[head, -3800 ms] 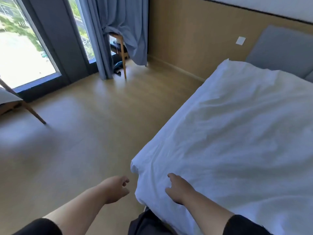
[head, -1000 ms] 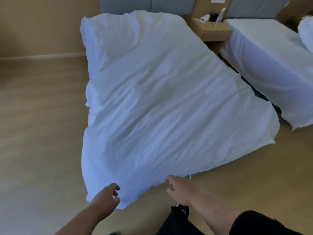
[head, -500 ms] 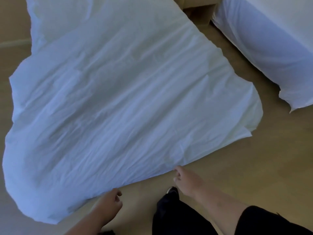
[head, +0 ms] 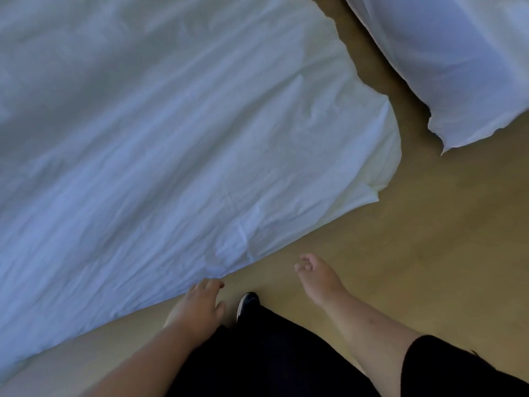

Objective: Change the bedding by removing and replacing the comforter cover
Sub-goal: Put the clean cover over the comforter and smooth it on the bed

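Observation:
A wide white comforter cover [head: 171, 133] lies spread and wrinkled over the bed, its near edge hanging toward the wooden floor. My left hand [head: 197, 306] hovers just below that near edge, fingers loosely curled, holding nothing; whether the fingertips touch the cloth I cannot tell. My right hand [head: 316, 276] is out over the bare floor to the right of the edge, fingers relaxed and empty, apart from the cover.
A second bed draped in white [head: 458, 61] stands at the upper right, with a strip of wooden floor [head: 400, 239] between the beds. My dark trouser leg and a dark shoe [head: 247, 303] are between my hands.
The view has tilted further down toward the cover's near edge. My right hand has come off the cover's edge and now hangs over the floor; my left hand stays near the edge.

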`<state>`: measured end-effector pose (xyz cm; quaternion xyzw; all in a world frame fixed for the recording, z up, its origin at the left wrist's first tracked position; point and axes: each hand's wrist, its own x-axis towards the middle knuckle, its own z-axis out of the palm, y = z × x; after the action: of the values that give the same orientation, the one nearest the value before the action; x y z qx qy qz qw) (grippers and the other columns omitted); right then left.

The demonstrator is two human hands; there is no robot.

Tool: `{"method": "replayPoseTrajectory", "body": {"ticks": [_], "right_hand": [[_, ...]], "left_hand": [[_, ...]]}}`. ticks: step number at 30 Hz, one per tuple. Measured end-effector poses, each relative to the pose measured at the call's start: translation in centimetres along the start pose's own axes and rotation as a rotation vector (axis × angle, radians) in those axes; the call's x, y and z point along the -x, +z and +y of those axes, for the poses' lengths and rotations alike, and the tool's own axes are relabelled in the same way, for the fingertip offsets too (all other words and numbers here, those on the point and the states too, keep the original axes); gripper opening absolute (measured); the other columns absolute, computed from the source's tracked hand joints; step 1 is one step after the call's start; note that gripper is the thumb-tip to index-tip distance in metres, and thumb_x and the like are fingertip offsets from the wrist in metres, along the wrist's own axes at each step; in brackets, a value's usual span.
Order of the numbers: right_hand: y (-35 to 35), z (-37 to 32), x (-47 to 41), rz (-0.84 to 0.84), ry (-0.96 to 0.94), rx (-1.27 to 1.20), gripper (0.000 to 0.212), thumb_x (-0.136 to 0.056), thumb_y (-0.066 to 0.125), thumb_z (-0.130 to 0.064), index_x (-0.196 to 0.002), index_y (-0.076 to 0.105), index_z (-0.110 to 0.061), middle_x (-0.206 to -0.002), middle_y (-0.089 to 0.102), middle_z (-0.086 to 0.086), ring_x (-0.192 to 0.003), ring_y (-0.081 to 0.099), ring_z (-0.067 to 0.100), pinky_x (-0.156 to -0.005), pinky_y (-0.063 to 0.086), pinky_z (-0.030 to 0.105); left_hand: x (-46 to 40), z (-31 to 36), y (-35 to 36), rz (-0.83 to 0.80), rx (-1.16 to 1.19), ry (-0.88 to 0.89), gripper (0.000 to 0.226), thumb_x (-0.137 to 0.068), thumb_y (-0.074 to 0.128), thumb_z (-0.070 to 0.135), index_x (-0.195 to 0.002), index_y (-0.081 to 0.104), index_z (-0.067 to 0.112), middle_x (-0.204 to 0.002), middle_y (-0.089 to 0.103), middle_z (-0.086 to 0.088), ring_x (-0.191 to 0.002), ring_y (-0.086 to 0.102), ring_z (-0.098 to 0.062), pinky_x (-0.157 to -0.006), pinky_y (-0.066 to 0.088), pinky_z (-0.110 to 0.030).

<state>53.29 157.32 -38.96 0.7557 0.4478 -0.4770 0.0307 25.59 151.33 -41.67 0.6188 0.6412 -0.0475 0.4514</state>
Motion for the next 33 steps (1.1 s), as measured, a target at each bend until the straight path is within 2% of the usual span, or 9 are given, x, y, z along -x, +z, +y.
{"method": "replayPoseTrajectory", "body": {"ticks": [7, 10, 15, 18, 20, 24, 26, 29, 33], "right_hand": [[-12.3, 3.0, -4.5, 0.153, 0.028, -0.195, 0.033, -0.103, 0.043, -0.043, -0.128, 0.055, -0.026, -0.117, 0.062, -0.005, -0.104, 0.060, 0.014, -0.089, 0.050, 0.033], [-19.9, 4.6, -10.1, 0.226, 0.042, -0.116, 0.029, -0.104, 0.038, -0.036, -0.123, 0.056, -0.024, -0.104, 0.063, -0.005, -0.089, 0.062, 0.016, -0.069, 0.050, 0.029], [-30.3, 8.1, -20.8, 0.219, 0.024, 0.004, 0.038, -0.099, 0.049, -0.031, -0.134, 0.052, -0.016, -0.130, 0.060, 0.003, -0.100, 0.060, 0.020, -0.071, 0.046, 0.028], [-34.1, 9.0, -26.8, 0.220, 0.002, -0.061, 0.068, -0.091, 0.066, -0.044, -0.146, 0.040, -0.016, -0.144, 0.050, 0.006, -0.125, 0.054, 0.025, -0.096, 0.047, 0.035], [-36.0, 9.4, -30.6, 0.204, -0.017, -0.118, 0.089, -0.081, 0.077, -0.050, -0.150, 0.034, -0.016, -0.148, 0.046, 0.006, -0.132, 0.049, 0.027, -0.104, 0.045, 0.041], [-37.1, 10.3, -36.6, 0.097, -0.048, -0.310, 0.107, -0.065, 0.091, -0.047, -0.149, 0.032, -0.016, -0.146, 0.046, 0.002, -0.134, 0.047, 0.024, -0.111, 0.042, 0.045], [-36.3, 10.4, -38.3, 0.009, -0.030, -0.397, 0.105, -0.064, 0.090, -0.051, -0.147, 0.035, -0.018, -0.139, 0.051, -0.004, -0.127, 0.052, 0.021, -0.106, 0.045, 0.039], [-35.0, 10.2, -39.9, 0.079, -0.017, -0.397, 0.074, -0.077, 0.077, -0.056, -0.135, 0.050, -0.018, -0.124, 0.063, -0.001, -0.115, 0.061, 0.025, -0.099, 0.051, 0.042], [-35.1, 9.6, -39.8, 0.246, -0.123, -0.192, 0.036, -0.099, 0.053, -0.045, -0.111, 0.061, -0.013, -0.099, 0.063, 0.002, -0.103, 0.063, 0.032, -0.080, 0.044, 0.032]], "left_hand": [[-4.7, 9.3, -0.3, 0.088, -0.153, 0.053, 0.041, -0.094, 0.050, 0.042, -0.133, 0.045, 0.031, -0.130, 0.048, 0.015, -0.123, 0.046, -0.010, -0.098, 0.041, -0.028], [-9.0, 14.5, 0.0, 0.154, -0.281, 0.089, 0.038, -0.094, 0.057, 0.034, -0.131, 0.053, 0.027, -0.128, 0.054, 0.009, -0.124, 0.051, -0.021, -0.098, 0.043, -0.036], [-17.9, 25.4, 2.4, 0.227, -0.388, 0.167, 0.050, -0.071, 0.084, 0.028, -0.116, 0.067, 0.014, -0.115, 0.066, -0.002, -0.105, 0.065, -0.028, -0.084, 0.055, -0.042], [-23.9, 30.2, 4.3, 0.198, -0.335, 0.005, 0.078, -0.091, 0.054, 0.053, -0.154, 0.023, 0.017, -0.158, 0.024, -0.002, -0.145, 0.025, -0.027, -0.117, 0.027, -0.042], [-27.4, 31.6, 5.3, 0.209, -0.342, -0.105, 0.097, -0.088, 0.051, 0.064, -0.156, 0.000, 0.017, -0.162, 0.008, -0.003, -0.149, 0.009, -0.027, -0.120, 0.018, -0.043], [-30.6, 31.3, 6.4, 0.160, -0.497, -0.211, 0.123, -0.078, 0.060, 0.072, -0.152, -0.019, 0.015, -0.160, 0.005, -0.011, -0.148, 0.008, -0.032, -0.121, 0.015, -0.046], [-30.5, 30.6, 6.9, 0.166, -0.585, -0.215, 0.128, -0.073, 0.066, 0.071, -0.155, -0.015, 0.014, -0.158, 0.011, -0.012, -0.145, 0.014, -0.034, -0.120, 0.020, -0.047], [-30.9, 30.3, 6.7, 0.249, -0.632, -0.183, 0.127, -0.055, 0.085, 0.062, -0.155, 0.026, 0.011, -0.144, 0.039, -0.017, -0.127, 0.036, -0.038, -0.105, 0.039, -0.053], [-33.4, 30.7, 5.8, 0.338, -0.611, -0.164, 0.102, -0.037, 0.094, 0.048, -0.118, 0.049, 0.005, -0.109, 0.052, -0.022, -0.096, 0.050, -0.043, -0.076, 0.048, -0.059]]}}
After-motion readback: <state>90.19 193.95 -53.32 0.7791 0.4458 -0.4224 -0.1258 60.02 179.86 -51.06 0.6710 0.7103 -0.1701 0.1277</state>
